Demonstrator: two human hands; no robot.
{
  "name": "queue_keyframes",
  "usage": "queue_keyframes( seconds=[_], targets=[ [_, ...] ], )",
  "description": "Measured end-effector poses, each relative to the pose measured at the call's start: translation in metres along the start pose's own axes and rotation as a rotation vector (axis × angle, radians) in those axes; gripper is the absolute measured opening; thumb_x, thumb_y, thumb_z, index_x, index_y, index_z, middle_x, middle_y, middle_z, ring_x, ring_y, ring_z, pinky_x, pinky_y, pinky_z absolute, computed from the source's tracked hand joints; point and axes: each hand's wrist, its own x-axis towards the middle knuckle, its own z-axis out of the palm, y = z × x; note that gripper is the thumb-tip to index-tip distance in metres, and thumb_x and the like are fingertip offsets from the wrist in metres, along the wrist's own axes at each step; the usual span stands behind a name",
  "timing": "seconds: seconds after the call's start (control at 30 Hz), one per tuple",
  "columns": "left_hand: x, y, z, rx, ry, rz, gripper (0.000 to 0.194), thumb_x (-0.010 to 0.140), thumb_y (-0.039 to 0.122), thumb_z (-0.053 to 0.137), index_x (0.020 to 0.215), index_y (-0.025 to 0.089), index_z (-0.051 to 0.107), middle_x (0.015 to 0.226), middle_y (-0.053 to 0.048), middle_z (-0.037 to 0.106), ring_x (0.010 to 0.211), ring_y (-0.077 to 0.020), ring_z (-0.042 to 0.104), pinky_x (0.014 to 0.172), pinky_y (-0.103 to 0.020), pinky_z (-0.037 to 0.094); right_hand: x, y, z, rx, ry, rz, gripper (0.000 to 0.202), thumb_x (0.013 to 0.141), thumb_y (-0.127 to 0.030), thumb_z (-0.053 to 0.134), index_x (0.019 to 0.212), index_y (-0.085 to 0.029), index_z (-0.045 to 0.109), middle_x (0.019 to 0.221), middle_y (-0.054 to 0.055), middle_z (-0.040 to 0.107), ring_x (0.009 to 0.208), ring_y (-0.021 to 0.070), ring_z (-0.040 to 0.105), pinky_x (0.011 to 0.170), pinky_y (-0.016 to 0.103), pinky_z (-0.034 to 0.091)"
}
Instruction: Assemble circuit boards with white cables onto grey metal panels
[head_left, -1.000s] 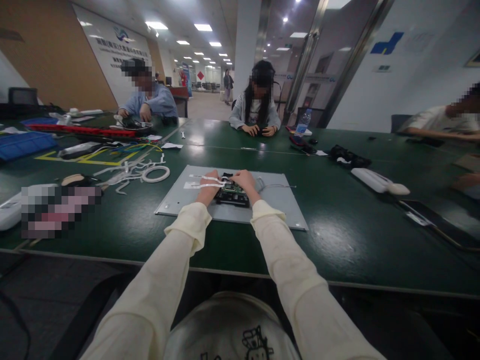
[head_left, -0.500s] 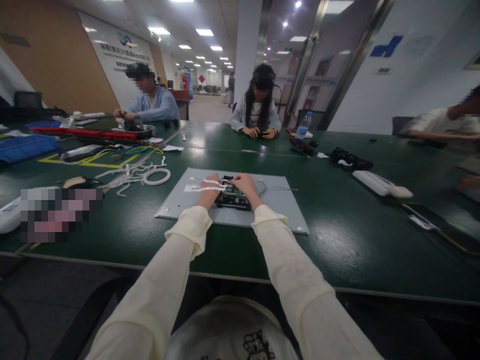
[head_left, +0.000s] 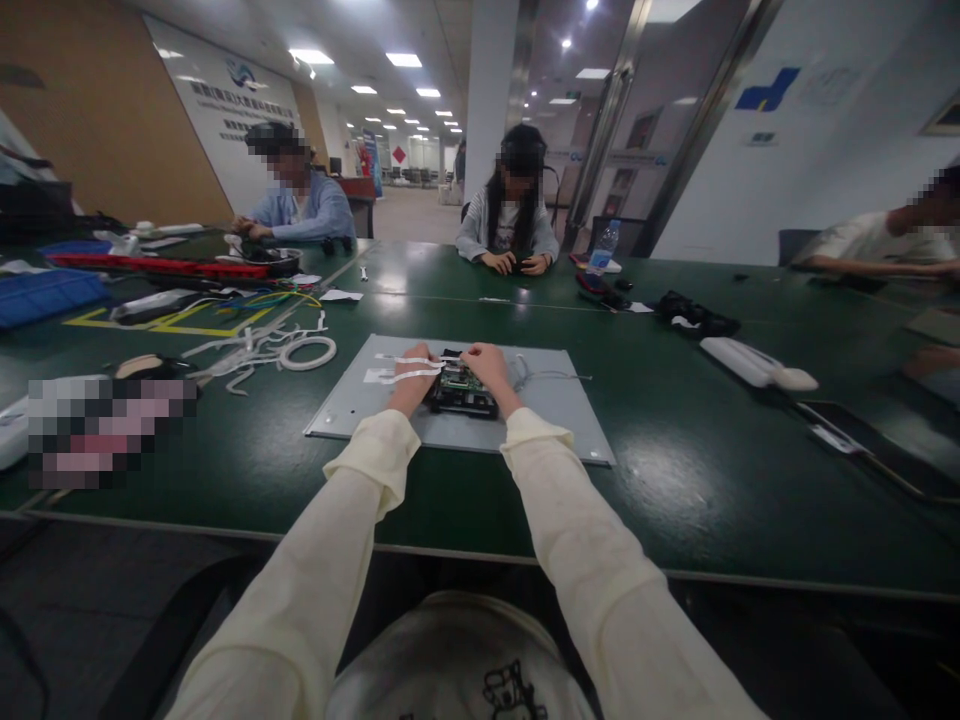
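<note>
A black device with an exposed green circuit board [head_left: 463, 385] rests on a grey board [head_left: 360, 410]. My left hand [head_left: 412, 378] is at the device's left side, fingers bent inward, with white ribbon cables [head_left: 405, 374] running across it toward the circuit board. At the device's upper right is my right hand [head_left: 486, 366], its fingers pressed together over the top edge. What the fingertips of either hand pinch is too small to make out. Thin grey cables [head_left: 536, 374] lie on the board to the right.
White cables and a coiled ring [head_left: 307, 353] lie to the left, near a blue tray [head_left: 49, 297]. On the right are a white handheld device [head_left: 739, 362], black items [head_left: 694, 315] and a bottle [head_left: 604, 248]. Other people sit around the green table [head_left: 675, 420].
The view has shifted slightly. My left hand has moved a little against the device and ribbon cables; my right hand stays at the upper right of the device.
</note>
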Motion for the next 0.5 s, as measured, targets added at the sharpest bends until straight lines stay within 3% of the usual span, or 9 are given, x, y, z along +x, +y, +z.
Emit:
queue_keyframes(
  seconds=[0.27,0.5],
  targets=[
    [0.0003,0.0007,-0.0018,-0.039,0.066,-0.005,0.017,0.085,0.026,0.039,0.085,0.017,0.053,0.081,-0.011,0.061,0.081,-0.0218,0.058,0.064,-0.03,0.037,-0.0019,-0.0004,0.0002,0.0,0.032,-0.061,0.017,0.076,-0.032,0.051,0.077,-0.02,0.063,0.079,0.002,0.065,0.075,0.0132,0.055,0.062,0.022,0.034],
    [-0.0001,0.0011,-0.0026,-0.032,0.043,-0.02,0.02,0.087,0.027,0.036,0.09,0.016,0.052,0.082,-0.01,0.061,0.08,-0.022,0.058,0.064,-0.03,0.036,-0.0031,-0.0002,0.0003,-0.015,0.004,-0.117,0.013,0.076,-0.029,0.052,0.076,-0.019,0.061,0.074,0.001,0.063,0.07,0.0117,0.053,0.061,0.021,0.033]
  ],
)
